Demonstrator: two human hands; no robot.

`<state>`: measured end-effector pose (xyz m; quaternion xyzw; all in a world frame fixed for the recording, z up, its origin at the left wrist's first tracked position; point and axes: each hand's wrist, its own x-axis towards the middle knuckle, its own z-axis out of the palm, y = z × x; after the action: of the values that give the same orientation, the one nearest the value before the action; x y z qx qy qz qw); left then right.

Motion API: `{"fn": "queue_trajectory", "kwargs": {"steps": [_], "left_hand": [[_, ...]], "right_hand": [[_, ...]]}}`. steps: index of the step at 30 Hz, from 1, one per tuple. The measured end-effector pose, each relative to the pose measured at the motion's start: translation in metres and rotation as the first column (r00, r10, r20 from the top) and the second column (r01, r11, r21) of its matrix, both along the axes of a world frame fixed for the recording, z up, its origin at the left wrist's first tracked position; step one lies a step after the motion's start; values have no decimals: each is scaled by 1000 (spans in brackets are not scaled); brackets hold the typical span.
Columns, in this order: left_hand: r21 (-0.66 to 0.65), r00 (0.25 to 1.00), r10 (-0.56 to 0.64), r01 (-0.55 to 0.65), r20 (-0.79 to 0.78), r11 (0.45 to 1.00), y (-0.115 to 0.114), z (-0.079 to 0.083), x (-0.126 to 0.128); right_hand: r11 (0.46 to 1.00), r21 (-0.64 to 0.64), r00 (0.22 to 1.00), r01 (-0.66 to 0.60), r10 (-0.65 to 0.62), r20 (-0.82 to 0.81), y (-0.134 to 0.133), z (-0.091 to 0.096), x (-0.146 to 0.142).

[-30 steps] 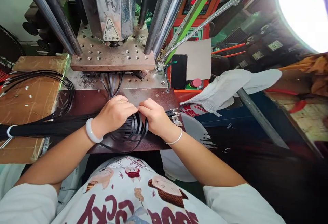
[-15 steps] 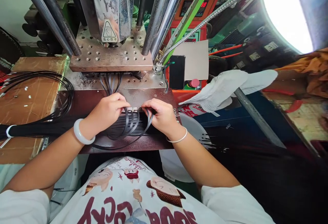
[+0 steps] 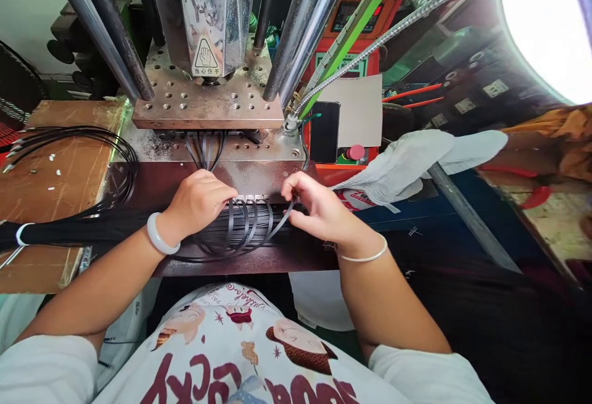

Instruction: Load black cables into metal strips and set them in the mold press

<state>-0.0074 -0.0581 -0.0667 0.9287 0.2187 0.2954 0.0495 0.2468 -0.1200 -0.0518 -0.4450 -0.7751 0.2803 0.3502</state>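
Observation:
My left hand (image 3: pixel 201 199) is closed, its thumb and finger pinched at the left end of a row of small pale connectors (image 3: pixel 256 197). These sit along the front edge of a metal plate (image 3: pixel 252 176). Several black cables (image 3: pixel 252 222) loop down from the row toward me. Just right of the row is my right hand (image 3: pixel 319 206), fingers curled and thumb held apart from the index finger. One cable (image 3: pixel 280 224) runs up into its fingers; the cable's tip is hidden there. A thick bundle of black cables (image 3: pixel 115 231) lies beneath the loops.
Above the plate stands a press (image 3: pixel 208 111) with steel posts and a hand-warning label. A coil of black cable (image 3: pixel 124 157) lies by a cardboard box (image 3: pixel 55 194) at left. To the right are a phone (image 3: pixel 324 132), a red button (image 3: pixel 356 152) and a white glove (image 3: pixel 407 163).
My right hand has moved right, away from the connector row, and its thumb has spread from the index finger. A cable follows it. My left hand stays at the row's left end.

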Motion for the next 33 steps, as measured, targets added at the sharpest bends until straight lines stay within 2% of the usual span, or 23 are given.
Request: {"fn": "queue_trajectory", "kwargs": {"steps": [1, 3, 5, 7, 8, 11, 13, 16, 18, 22, 25, 28, 33], "left_hand": [[42, 1000, -19, 19, -22, 999, -1, 1, 0], [85, 998, -43, 47, -47, 995, -4, 0, 0], [71, 998, -47, 50, -47, 996, -8, 0, -1], [49, 996, -8, 13, -88, 999, -12, 4, -2], [54, 989, 42, -34, -142, 998, -15, 7, -2], [147, 916, 255, -219, -310, 965, -20, 20, -2], [147, 898, 309, -276, -313, 950, -17, 25, -2], [-69, 960, 210, -225, -183, 972, -5, 20, -5], [-204, 980, 162, -183, -115, 962, 4, 12, -6], [-335, 980, 200, -188, 2, 923, 7, 1, -9], [-420, 973, 210, -152, 95, 895, -1, 3, -12], [-380, 986, 147, -107, 78, 919, -8, 7, -13], [-162, 997, 74, -73, 3, 984, -11, 6, -14]], "right_hand": [[1000, 19, 999, 15, -14, -49, 0, 0, 3], [984, 128, 991, 123, -115, -67, 0, -4, 3], [934, 246, 965, 259, -263, -15, 0, -13, -3], [896, 290, 935, 336, -354, 10, -1, -22, -10], [897, 274, 932, 348, -362, 1, -1, -25, -13], [934, 179, 951, 309, -302, -67, -1, -30, -15], [955, 133, 963, 264, -254, -87, 1, -30, -13], [963, 149, 974, 226, -225, -27, 2, -30, -11], [961, 205, 979, 187, -198, 38, 1, -31, -12], [956, 278, 982, 91, -133, 136, 0, -33, -16], [962, 252, 981, 107, -143, 128, 2, -33, -18], [963, 224, 983, 150, -169, 68, 3, -33, -17], [976, 149, 987, 158, -162, 17, 4, -37, -15]]}}
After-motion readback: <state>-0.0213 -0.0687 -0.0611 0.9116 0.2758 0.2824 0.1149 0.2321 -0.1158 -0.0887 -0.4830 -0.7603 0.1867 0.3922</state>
